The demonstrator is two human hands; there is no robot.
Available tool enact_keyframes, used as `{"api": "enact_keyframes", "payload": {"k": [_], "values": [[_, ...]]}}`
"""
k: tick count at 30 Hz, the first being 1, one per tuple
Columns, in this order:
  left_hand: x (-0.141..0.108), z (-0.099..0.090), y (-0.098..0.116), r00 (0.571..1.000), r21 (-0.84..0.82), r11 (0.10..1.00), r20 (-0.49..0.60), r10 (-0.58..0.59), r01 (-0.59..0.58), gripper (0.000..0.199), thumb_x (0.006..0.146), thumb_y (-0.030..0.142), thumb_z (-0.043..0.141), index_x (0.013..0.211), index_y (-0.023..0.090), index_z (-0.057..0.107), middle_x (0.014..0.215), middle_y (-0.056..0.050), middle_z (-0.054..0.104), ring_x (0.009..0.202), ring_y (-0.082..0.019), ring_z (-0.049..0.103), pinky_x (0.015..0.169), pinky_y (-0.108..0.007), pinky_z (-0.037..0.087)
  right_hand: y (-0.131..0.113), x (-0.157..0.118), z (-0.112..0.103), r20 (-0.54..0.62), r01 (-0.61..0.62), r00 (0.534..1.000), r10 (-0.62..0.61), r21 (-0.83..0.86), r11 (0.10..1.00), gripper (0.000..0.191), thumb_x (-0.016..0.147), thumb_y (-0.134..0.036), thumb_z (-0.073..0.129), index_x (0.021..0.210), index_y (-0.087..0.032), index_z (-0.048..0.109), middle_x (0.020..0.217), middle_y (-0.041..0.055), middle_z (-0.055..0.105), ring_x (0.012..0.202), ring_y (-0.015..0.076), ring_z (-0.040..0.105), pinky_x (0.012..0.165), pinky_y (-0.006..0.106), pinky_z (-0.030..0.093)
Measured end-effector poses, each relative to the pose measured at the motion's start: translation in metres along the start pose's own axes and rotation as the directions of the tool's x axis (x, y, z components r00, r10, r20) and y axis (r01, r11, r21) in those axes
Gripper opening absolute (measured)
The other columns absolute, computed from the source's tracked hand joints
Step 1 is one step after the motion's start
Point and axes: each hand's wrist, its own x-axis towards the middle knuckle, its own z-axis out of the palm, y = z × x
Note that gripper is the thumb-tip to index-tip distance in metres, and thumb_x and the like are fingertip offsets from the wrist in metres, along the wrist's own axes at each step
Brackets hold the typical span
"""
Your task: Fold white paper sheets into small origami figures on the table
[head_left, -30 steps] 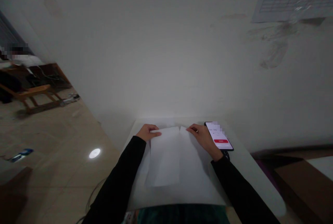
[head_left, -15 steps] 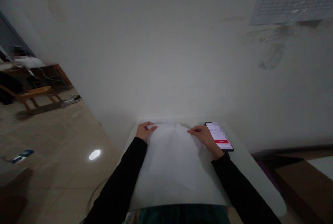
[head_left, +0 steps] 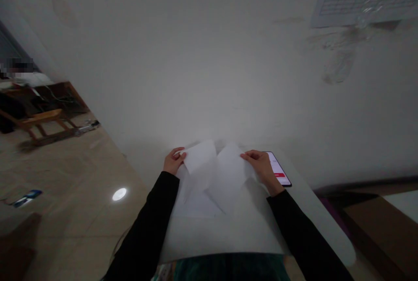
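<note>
Standing raised off the table (head_left: 257, 237), the white paper (head_left: 227, 181) shows a wider V-shaped gap at its top than half a second earlier. Judgement: the upper portions are now apart; any join lower down cannot be confirmed. Left hand (head_left: 173, 160) pinches the left portion (head_left: 203, 159) by its outer corner, near the table's far left corner. Right hand (head_left: 260, 163) pinches the right portion, beside the phone (head_left: 281, 173) near the right edge. Condition: plain, bent. Location: the table's far half, over a flat white layer (head_left: 196, 207).
</note>
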Motion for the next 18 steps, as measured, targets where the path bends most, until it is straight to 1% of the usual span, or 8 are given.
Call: {"api": "enact_keyframes", "payload": {"k": [3,6,8,9,11,13,16,18], "values": [[-0.006,0.007,-0.004,0.968,-0.163,0.966,0.183,-0.17,0.2,0.06,0.048,0.031,0.085,0.102,0.014,0.065,0.071,-0.002,0.067,0.063,-0.012,0.062,0.064,-0.025,0.051,-0.005,-0.003,0.002,-0.044,0.004,0.999,-0.001,0.074,0.997,0.037,0.06,-0.051,0.074,0.07,-0.016,0.069,0.061,0.0024,0.067,0.052,0.0145,0.056,0.049,0.025,0.039],[-0.017,0.017,-0.005,0.897,-0.112,0.929,0.325,-0.301,0.352,0.052,0.044,0.023,0.087,0.09,0.011,0.067,0.083,-0.008,0.071,0.076,-0.018,0.066,0.072,-0.029,0.053,-0.01,-0.004,0.003,-0.091,0.022,0.996,-0.015,0.085,0.996,0.039,0.058,-0.052,0.075,0.071,-0.015,0.069,0.065,0.0035,0.068,0.055,0.0152,0.058,0.049,0.025,0.04],[-0.023,0.025,-0.003,0.865,-0.083,0.913,0.364,-0.345,0.399,0.051,0.044,0.021,0.087,0.09,0.011,0.067,0.09,-0.011,0.071,0.081,-0.021,0.067,0.075,-0.031,0.053,-0.011,-0.004,0.002,-0.115,0.033,0.993,-0.024,0.071,0.997,0.04,0.058,-0.052,0.075,0.071,-0.014,0.069,0.066,0.0041,0.068,0.055,0.0153,0.058,0.048,0.024,0.04],[-0.026,0.03,-0.001,0.87,-0.091,0.913,0.354,-0.343,0.397,0.051,0.045,0.022,0.087,0.09,0.011,0.067,0.092,-0.012,0.071,0.082,-0.022,0.067,0.075,-0.032,0.054,-0.012,-0.004,0.001,-0.121,0.035,0.992,-0.027,0.064,0.997,0.04,0.059,-0.052,0.074,0.071,-0.014,0.069,0.066,0.0043,0.068,0.055,0.0152,0.058,0.048,0.024,0.039],[-0.03,0.04,0.004,0.922,-0.147,0.932,0.257,-0.288,0.332,0.048,0.048,0.026,0.086,0.09,0.011,0.066,0.094,-0.013,0.071,0.082,-0.022,0.067,0.072,-0.031,0.054,-0.011,-0.003,-0.001,-0.123,0.03,0.992,-0.021,0.069,0.997,0.039,0.061,-0.05,0.074,0.073,-0.014,0.069,0.067,0.0043,0.068,0.055,0.015,0.058,0.047,0.024,0.04],[-0.032,0.048,0.008,0.973,-0.173,0.958,0.061,-0.223,0.231,0.045,0.056,0.035,0.081,0.09,0.01,0.065,0.091,-0.013,0.071,0.079,-0.022,0.067,0.067,-0.03,0.054,-0.007,-0.003,0.001,-0.078,-0.012,0.997,0.023,0.138,0.99,0.037,0.059,-0.045,0.078,0.08,-0.015,0.068,0.072,0.0039,0.07,0.058,0.0155,0.06,0.05,0.025,0.043],[-0.029,0.049,0.011,0.977,-0.065,0.996,-0.201,-0.076,0.064,0.044,0.064,0.044,0.072,0.09,0.009,0.063,0.086,-0.012,0.071,0.077,-0.022,0.067,0.062,-0.029,0.053,0.0,-0.007,0.009,0.177,-0.196,0.973,0.145,0.32,0.927,0.046,0.052,-0.031,0.084,0.093,-0.018,0.066,0.081,0.0039,0.071,0.067,0.0182,0.065,0.057,0.027,0.049],[-0.025,0.043,0.011,0.963,0.059,0.998,-0.266,0.046,-0.031,0.043,0.066,0.046,0.069,0.088,0.01,0.062,0.083,-0.011,0.071,0.079,-0.023,0.067,0.062,-0.029,0.053,0.006,-0.012,0.018,0.351,-0.336,0.916,0.194,0.409,0.848,0.044,0.054,-0.026,0.083,0.094,-0.018,0.066,0.084,0.0048,0.071,0.079,0.0214,0.068,0.065,0.03,0.051]]}}
